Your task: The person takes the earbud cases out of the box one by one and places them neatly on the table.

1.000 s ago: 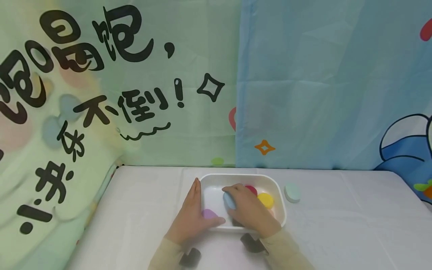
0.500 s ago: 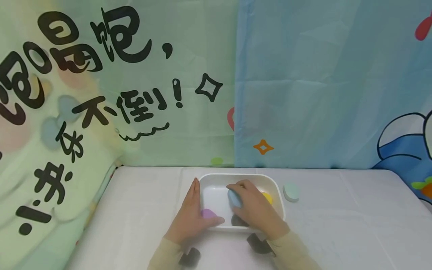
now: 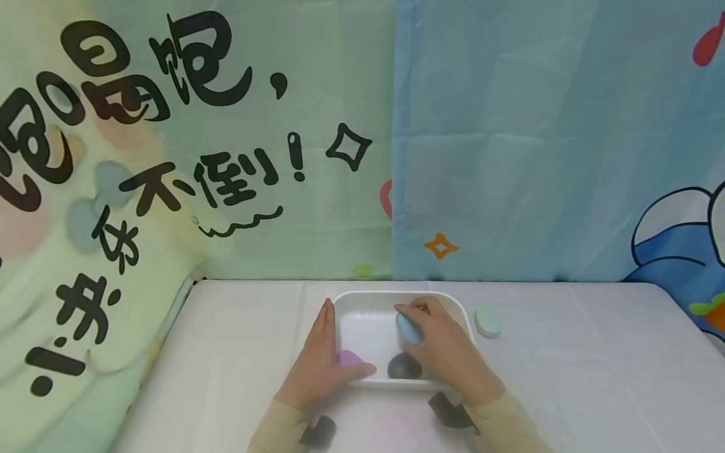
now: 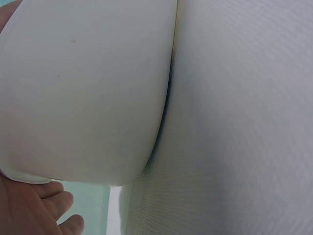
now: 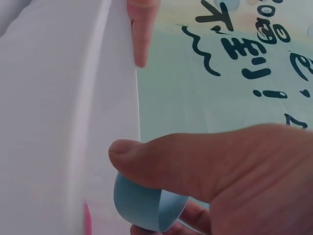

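A white tray (image 3: pixel 362 299) stands at the middle of the table. My left hand (image 3: pixel 321 362) rests against its left side with straight fingers, the thumb lying over the front rim. In the left wrist view, the tray's outer wall (image 4: pixel 88 98) fills much of the picture. My right hand (image 3: pixel 444 346) pinches a thick light blue disc (image 3: pixel 409 329) between thumb and fingers, over the right half of the tray. The right wrist view shows this disc (image 5: pixel 139 203) on edge under the thumb. Inside the tray, a purple disc (image 3: pixel 348 358) sits near my left thumb and a black disc (image 3: pixel 404 366) near the front wall.
A mint green disc (image 3: pixel 488 321) lies on the white tablecloth (image 3: pixel 572 365) just right of the tray. A pink edge (image 5: pixel 88 220) shows low in the right wrist view. Behind the table hangs a printed curtain (image 3: pixel 481 145). My right hand covers the tray's right part.
My right hand has moved right with the blue disc, uncovering the black disc and hiding the red and yellow ones. The left hand stays on the tray.
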`<state>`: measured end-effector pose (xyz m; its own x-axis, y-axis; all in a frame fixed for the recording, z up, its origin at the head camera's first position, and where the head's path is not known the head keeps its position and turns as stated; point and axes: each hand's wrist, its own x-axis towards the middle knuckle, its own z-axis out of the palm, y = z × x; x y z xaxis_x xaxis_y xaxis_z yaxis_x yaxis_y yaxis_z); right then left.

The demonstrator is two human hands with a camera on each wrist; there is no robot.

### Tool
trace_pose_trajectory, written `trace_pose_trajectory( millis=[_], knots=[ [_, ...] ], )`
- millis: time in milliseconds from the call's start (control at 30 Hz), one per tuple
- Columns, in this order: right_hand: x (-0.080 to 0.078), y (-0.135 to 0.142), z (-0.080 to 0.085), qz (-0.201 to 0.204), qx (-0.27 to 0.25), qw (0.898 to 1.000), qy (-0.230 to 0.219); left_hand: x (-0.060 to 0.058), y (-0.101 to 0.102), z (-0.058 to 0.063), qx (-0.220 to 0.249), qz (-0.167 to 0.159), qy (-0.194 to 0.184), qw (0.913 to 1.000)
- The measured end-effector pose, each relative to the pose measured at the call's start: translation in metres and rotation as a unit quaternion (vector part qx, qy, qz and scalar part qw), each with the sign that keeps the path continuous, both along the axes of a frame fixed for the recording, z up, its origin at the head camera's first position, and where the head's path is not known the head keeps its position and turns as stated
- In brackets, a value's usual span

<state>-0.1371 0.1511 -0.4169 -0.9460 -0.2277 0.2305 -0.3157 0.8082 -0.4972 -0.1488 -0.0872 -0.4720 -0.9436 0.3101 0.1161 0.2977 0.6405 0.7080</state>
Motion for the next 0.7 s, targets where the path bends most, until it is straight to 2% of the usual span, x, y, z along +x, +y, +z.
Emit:
trace_pose_trajectory(
  millis=[233,700],
  knots=[
    [0.004,0.012,0.003,-0.013,-0.017,1.000,0.023,0.000,0.000,0.001,-0.004,-0.001,-0.004,1.0000],
    [0.010,0.042,0.009,-0.056,-0.033,0.998,-0.010,0.003,0.002,0.006,-0.010,0.009,-0.023,0.9997]
  ],
)
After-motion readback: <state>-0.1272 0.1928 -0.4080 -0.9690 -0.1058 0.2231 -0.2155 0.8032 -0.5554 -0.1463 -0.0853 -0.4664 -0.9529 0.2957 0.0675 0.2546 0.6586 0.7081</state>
